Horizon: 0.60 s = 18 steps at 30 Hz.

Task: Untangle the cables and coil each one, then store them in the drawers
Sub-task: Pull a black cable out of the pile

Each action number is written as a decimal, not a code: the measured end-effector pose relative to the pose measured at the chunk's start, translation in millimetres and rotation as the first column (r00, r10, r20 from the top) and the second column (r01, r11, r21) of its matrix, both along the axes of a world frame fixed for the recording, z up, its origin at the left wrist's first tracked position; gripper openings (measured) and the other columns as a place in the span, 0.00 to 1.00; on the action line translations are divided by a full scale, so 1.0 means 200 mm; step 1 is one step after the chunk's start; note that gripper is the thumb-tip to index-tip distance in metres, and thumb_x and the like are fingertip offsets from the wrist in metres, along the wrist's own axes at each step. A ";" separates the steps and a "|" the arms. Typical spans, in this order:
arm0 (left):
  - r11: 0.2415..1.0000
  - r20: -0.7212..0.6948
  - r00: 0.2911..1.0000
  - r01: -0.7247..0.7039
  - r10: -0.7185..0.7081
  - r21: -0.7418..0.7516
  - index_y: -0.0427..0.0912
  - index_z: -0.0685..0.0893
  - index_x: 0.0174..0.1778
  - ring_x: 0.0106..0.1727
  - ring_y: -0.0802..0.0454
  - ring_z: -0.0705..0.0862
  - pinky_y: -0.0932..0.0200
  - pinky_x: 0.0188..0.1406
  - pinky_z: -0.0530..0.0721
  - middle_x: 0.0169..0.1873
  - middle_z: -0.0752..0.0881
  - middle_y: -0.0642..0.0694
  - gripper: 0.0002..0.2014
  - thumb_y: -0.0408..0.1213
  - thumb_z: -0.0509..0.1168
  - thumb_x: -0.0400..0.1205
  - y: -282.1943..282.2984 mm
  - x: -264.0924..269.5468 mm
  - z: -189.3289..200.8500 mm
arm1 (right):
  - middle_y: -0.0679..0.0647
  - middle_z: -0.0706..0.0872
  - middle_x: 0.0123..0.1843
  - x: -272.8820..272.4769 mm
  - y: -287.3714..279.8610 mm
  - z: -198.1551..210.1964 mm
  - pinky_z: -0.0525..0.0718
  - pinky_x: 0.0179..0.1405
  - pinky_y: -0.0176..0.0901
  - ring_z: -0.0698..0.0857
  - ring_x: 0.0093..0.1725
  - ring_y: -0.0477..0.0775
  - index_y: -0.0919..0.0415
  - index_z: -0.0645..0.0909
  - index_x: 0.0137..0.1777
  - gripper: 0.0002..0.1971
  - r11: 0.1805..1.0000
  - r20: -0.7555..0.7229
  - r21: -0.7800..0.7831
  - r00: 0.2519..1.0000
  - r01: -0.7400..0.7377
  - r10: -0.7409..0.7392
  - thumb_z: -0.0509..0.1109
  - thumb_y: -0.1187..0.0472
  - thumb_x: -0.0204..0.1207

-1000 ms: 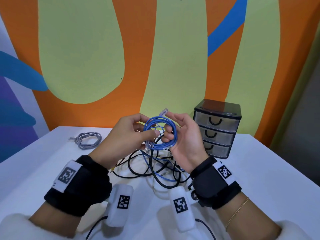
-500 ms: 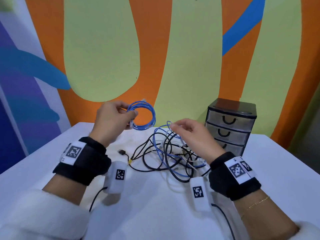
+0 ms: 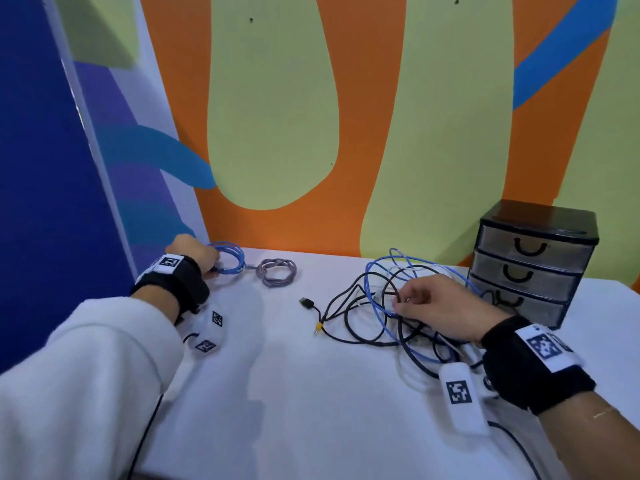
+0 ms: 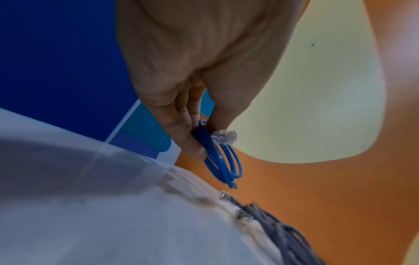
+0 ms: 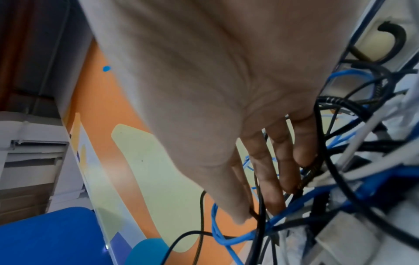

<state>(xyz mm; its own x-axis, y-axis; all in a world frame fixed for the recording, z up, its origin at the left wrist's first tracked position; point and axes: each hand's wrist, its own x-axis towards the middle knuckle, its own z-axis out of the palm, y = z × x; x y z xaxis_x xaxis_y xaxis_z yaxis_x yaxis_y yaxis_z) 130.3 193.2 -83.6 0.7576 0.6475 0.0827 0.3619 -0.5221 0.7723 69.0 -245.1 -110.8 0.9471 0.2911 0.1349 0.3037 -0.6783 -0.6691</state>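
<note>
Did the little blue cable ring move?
Yes. The blue coil went left, away from the drawers, down to the table beside the grey coil.

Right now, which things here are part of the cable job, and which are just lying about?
Part of the job:
blue coil, pinched by left hand
grey coil
tangle, under right hand
drawers, all closed

Just there:
table
painted wall
</note>
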 end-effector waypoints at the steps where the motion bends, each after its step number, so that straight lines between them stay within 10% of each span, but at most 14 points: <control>1: 1.000 -0.026 1.000 -0.004 0.005 0.025 0.31 0.87 0.46 0.41 0.37 0.92 0.50 0.33 0.93 0.42 0.93 0.33 0.09 0.34 0.78 0.81 0.01 0.02 -0.01 | 0.50 0.88 0.34 0.00 0.00 0.00 0.78 0.39 0.46 0.80 0.32 0.49 0.52 0.88 0.43 0.08 1.000 0.005 0.003 1.000 0.006 -0.006 0.78 0.50 0.80; 3: 0.995 -0.107 0.994 0.018 -0.007 0.096 0.32 0.87 0.48 0.43 0.36 0.90 0.48 0.45 0.91 0.44 0.91 0.33 0.09 0.36 0.75 0.82 0.01 0.04 -0.03 | 0.50 0.89 0.35 0.00 0.00 0.00 0.79 0.40 0.47 0.81 0.33 0.48 0.51 0.88 0.42 0.09 1.000 0.011 0.022 1.000 0.002 -0.002 0.77 0.49 0.81; 8: 0.969 -0.230 0.969 0.135 -0.086 0.205 0.35 0.82 0.46 0.38 0.41 0.82 0.52 0.38 0.79 0.45 0.87 0.36 0.10 0.38 0.71 0.86 -0.06 0.02 0.01 | 0.49 0.89 0.37 -0.03 0.04 0.00 0.79 0.41 0.42 0.84 0.37 0.48 0.55 0.89 0.46 0.07 0.983 0.034 0.183 0.999 0.029 -0.036 0.76 0.53 0.84; 14: 0.977 0.058 0.995 0.068 -0.081 0.203 0.34 0.88 0.46 0.45 0.38 0.82 0.49 0.46 0.80 0.47 0.90 0.36 0.13 0.42 0.73 0.85 -0.09 -0.08 0.19 | 0.52 0.95 0.44 -0.07 0.08 0.04 0.83 0.44 0.44 0.89 0.42 0.46 0.56 0.91 0.51 0.07 0.858 0.041 0.507 0.992 0.085 -0.123 0.74 0.55 0.86; 18: 0.905 0.235 0.875 0.392 -0.422 0.168 0.44 0.93 0.55 0.59 0.45 0.88 0.45 0.67 0.87 0.55 0.92 0.48 0.10 0.46 0.75 0.86 -0.38 -0.20 0.30 | 0.46 0.90 0.39 -0.09 0.11 0.06 0.82 0.38 0.38 0.83 0.35 0.41 0.56 0.92 0.53 0.07 0.780 0.084 0.622 0.986 0.062 -0.145 0.73 0.55 0.86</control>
<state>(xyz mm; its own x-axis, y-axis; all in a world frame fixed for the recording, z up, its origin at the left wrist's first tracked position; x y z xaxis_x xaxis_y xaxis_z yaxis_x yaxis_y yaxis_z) 91.3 117.0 -22.8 0.8932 0.2613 0.3660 -0.1067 -0.6675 0.7369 50.7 -223.0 -98.0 0.9308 0.0079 0.3654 0.3616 -0.1660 -0.9174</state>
